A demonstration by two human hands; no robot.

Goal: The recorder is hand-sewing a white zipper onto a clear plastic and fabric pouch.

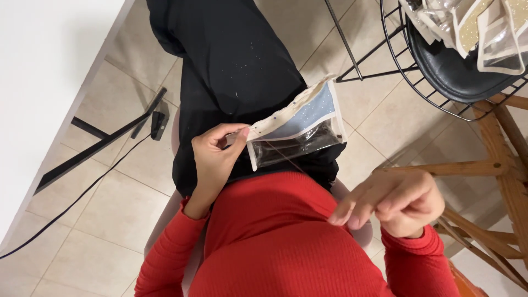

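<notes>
Clear plastic and cream fabric trim make up the small flat pouch (300, 129) at the centre of the view, held above the person's lap with its trimmed top edge tilted up toward the upper right. Left hand (213, 159) grips the pouch at its near left corner; thumb and forefinger closed in a pinch on the trim, the other fingers curled underneath, which keeps that edge taut and turned up toward the eye. Right hand (396, 202) is drawn well apart, out to the person's right and closer to the chest; fingers nearly closed, thumb against the fingertips. A thin dark thread (286, 158) runs from the pouch's lower face toward that hand, so the pinch looks to be on the thread or a needle, though no needle can be made out. Judged: the wide separation of the hands keeps the thread pulled straight. Small dark dots sit along the cream trim. Person seated, red ribbed sleeves, black trousers. Upper right, a black wire-frame chair (462, 71) carries more clear, trimmed pouch pieces (484, 27), kept within arm's reach; a wooden frame (495, 165) stands beside it. At left, a black cable (77, 198) crosses the beige tiled floor (110, 220).
</notes>
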